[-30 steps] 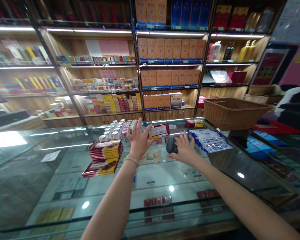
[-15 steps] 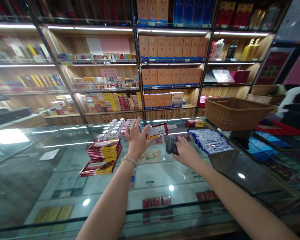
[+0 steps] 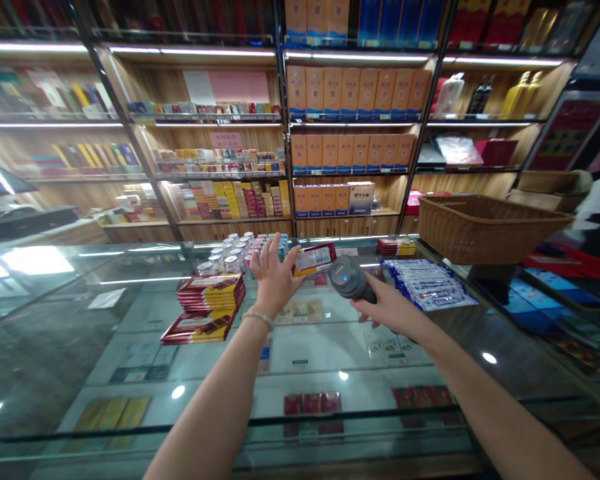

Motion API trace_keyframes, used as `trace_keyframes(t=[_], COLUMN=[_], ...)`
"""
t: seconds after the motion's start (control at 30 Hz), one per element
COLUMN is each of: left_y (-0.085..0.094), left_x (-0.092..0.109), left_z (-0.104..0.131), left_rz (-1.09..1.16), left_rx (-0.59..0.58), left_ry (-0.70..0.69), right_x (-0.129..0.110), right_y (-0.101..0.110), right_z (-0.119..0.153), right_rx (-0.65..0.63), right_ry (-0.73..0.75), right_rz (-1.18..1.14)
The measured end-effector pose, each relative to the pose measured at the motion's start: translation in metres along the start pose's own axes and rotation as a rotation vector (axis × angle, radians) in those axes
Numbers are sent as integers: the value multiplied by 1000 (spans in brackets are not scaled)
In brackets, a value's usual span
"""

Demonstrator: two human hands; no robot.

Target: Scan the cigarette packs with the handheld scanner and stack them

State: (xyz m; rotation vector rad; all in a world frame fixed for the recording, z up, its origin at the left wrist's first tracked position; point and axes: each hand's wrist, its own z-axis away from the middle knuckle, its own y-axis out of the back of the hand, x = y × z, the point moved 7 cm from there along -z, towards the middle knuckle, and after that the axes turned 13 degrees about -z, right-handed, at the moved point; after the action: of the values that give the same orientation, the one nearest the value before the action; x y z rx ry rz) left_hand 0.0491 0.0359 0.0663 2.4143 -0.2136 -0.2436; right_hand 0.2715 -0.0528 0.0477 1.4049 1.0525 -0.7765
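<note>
L hand [image 3: 274, 275] pinches one end of a red-yellow choc bar [image 3: 316, 259], barcode showing, well left of the wicker basket [image 3: 485, 230], & R hand [image 3: 393, 308] grips a grey barcode scanner [image 3: 347, 280], also left of basket but nearer, w/ blue-white pkts [image 3: 430, 283] btwn.

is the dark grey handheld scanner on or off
On, it seems: a small blue light shows on the dark grey handheld scanner, which the right hand grips by its handle.

Just left of our scanner [image 3: 347, 277] we had the chocolate bar [image 3: 315, 257]; farther left on the counter [image 3: 220, 377], the chocolate stack [image 3: 211, 293]; right of the scanner, the packets [image 3: 433, 283]; behind and farther right, the basket [image 3: 485, 237].
</note>
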Motion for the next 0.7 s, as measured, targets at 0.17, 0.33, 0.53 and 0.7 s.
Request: trace_keyframes(t=[0.17,0.33,0.53,0.7], left_y=[-3,0,-1,0], left_x=[-2,-2,-2,-2], left_z=[0,0,0,0], left_rz=[-7,-4,3,3], left_rx=[-10,-20,-10,-10], left_ry=[6,14,5,5], right_x=[-2,-4,2,-2], right_y=[-7,-10,-11,-12], right_z=[6,7,5,7], right_rx=[-77,-52,3,9], right_ry=[-86,-111,-109,-110], right_rz=[-101,-108,-6,-21])
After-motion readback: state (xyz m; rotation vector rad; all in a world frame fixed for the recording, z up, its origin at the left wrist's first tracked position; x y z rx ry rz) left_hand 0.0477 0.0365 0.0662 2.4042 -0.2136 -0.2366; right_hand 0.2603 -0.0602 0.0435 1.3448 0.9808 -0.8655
